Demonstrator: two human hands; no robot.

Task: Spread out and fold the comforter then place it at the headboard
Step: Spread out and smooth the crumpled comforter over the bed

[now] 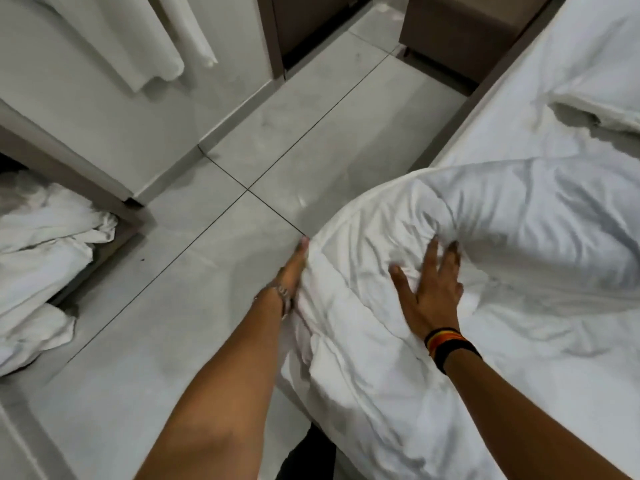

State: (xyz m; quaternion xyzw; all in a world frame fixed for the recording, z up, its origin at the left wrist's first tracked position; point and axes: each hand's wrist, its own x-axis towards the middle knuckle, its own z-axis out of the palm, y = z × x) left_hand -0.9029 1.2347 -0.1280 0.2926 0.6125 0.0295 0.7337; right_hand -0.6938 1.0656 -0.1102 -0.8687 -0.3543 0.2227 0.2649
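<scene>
White and puffy, the comforter [433,271] lay bunched at the bed [512,133] corner, right of centre, its lower part spilling over the edge toward the tiled floor [207,271]. The left hand [294,271] was tucked against the bundle's floor-side edge; whether its fingers were closed I could not tell. The right hand [429,289] pressed flat on top, fingers splayed, seemingly to steady the bulk. The mattress toward the pillow [602,102] at upper right offered spreading room.
</scene>
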